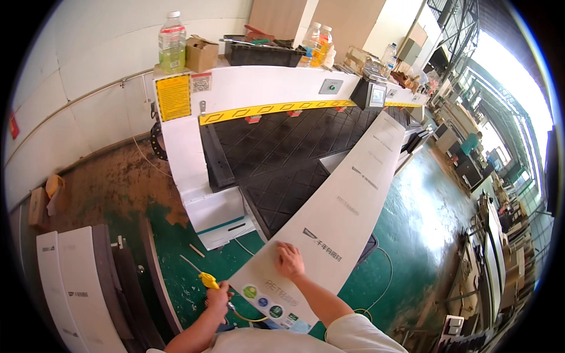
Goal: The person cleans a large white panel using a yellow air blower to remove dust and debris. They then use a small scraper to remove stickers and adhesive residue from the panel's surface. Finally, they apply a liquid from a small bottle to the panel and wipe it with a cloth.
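Remotely, I rest my right hand (289, 260) palm-down, fingers loosely spread, on the long white printed board (352, 197) across the black machine bed (276, 147) — presumably steadying it — while my left hand (217, 297) grips a yellow plastic blow gun (208, 280).

A black bin (262, 56) sits between a cardboard box (200, 55) and 2 bottles (323, 47).
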Demonstrator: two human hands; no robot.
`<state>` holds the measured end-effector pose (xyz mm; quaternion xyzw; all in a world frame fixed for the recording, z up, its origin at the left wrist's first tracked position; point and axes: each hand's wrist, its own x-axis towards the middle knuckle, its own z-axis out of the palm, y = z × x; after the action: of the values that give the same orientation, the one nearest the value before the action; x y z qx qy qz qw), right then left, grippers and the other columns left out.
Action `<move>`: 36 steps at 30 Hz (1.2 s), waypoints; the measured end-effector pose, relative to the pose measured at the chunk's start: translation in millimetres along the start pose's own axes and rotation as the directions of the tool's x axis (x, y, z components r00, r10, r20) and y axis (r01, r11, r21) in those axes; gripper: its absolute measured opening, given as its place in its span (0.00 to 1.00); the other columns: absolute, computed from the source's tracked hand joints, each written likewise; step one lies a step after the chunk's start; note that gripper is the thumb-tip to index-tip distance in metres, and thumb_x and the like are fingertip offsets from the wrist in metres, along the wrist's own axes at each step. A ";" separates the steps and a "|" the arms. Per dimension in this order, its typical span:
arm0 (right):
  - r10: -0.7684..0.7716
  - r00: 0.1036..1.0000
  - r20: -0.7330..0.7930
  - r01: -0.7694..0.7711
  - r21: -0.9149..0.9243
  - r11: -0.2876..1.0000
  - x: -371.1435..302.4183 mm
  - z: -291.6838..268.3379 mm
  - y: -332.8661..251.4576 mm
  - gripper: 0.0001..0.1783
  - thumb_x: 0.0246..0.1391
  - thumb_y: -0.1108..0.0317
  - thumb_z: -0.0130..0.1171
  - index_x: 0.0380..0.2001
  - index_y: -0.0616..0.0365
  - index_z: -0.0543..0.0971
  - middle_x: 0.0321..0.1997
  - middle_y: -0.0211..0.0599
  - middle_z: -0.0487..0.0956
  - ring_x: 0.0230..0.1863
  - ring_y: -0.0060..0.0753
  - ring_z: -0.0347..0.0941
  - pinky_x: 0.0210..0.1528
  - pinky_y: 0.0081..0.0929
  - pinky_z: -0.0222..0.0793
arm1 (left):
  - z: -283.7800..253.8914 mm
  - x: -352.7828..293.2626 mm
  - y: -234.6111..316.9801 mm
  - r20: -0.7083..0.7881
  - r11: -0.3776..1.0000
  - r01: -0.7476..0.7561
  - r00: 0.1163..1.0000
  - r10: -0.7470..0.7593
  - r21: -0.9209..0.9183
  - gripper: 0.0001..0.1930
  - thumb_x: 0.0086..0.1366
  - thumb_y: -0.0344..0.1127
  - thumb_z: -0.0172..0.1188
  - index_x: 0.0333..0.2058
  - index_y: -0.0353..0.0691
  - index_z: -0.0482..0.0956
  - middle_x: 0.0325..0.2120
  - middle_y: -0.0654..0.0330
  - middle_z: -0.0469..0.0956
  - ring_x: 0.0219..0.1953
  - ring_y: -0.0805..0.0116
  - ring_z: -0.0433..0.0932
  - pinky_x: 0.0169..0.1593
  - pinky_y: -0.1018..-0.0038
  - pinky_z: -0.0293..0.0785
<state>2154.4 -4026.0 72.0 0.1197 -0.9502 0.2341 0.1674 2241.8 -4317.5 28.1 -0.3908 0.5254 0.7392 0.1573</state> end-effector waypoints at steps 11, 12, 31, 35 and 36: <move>0.497 0.862 -0.103 -0.495 0.045 0.868 53.8 1.4 56.3 0.11 0.56 0.72 0.59 0.43 0.56 0.81 0.43 0.36 0.84 0.41 0.36 0.79 0.45 0.37 0.73 | -40.3 51.0 26.0 0.434 0.908 -0.008 0.880 -0.193 0.420 0.10 0.70 0.39 0.65 0.43 0.40 0.82 0.31 0.66 0.84 0.30 0.74 0.84 0.28 0.75 0.73; 0.635 0.771 -0.048 -0.622 0.157 0.767 71.9 -2.5 83.9 0.09 0.58 0.72 0.59 0.42 0.57 0.82 0.38 0.36 0.85 0.36 0.34 0.80 0.40 0.34 0.74 | -40.3 60.8 33.7 0.489 0.867 -0.043 0.839 -0.239 0.497 0.11 0.70 0.40 0.65 0.43 0.39 0.82 0.32 0.66 0.84 0.31 0.75 0.85 0.28 0.75 0.73; 0.387 0.796 -0.465 -0.297 0.255 0.920 745.5 -255.7 233.5 0.43 0.44 0.63 0.75 0.65 0.58 0.73 0.57 0.49 0.82 0.56 0.46 0.81 0.56 0.37 0.78 | 199.9 230.1 230.4 0.815 0.522 -0.628 0.484 -0.320 0.578 0.20 0.70 0.48 0.60 0.54 0.43 0.79 0.46 0.60 0.84 0.50 0.65 0.81 0.55 0.68 0.75; 0.437 0.819 -0.371 -0.461 0.027 0.887 778.2 -252.5 269.5 0.39 0.42 0.59 0.76 0.60 0.59 0.79 0.55 0.49 0.83 0.55 0.45 0.81 0.57 0.35 0.76 | 210.5 254.5 250.0 0.829 0.518 -0.647 0.429 -0.359 0.559 0.18 0.70 0.47 0.58 0.52 0.44 0.78 0.45 0.59 0.84 0.49 0.61 0.81 0.54 0.66 0.76; 0.474 0.804 -0.359 -0.519 -0.034 0.854 781.9 -246.6 273.0 0.35 0.42 0.58 0.75 0.57 0.57 0.82 0.53 0.46 0.84 0.54 0.44 0.82 0.58 0.36 0.75 | 211.3 257.2 254.6 0.828 0.514 -0.650 0.421 -0.370 0.560 0.17 0.70 0.46 0.58 0.51 0.44 0.78 0.45 0.59 0.84 0.49 0.60 0.81 0.53 0.65 0.76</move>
<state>1419.8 -3787.7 459.8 -0.1865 -0.9183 0.2241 0.2679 1824.9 -4274.7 33.6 0.2498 0.6763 0.4796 0.5001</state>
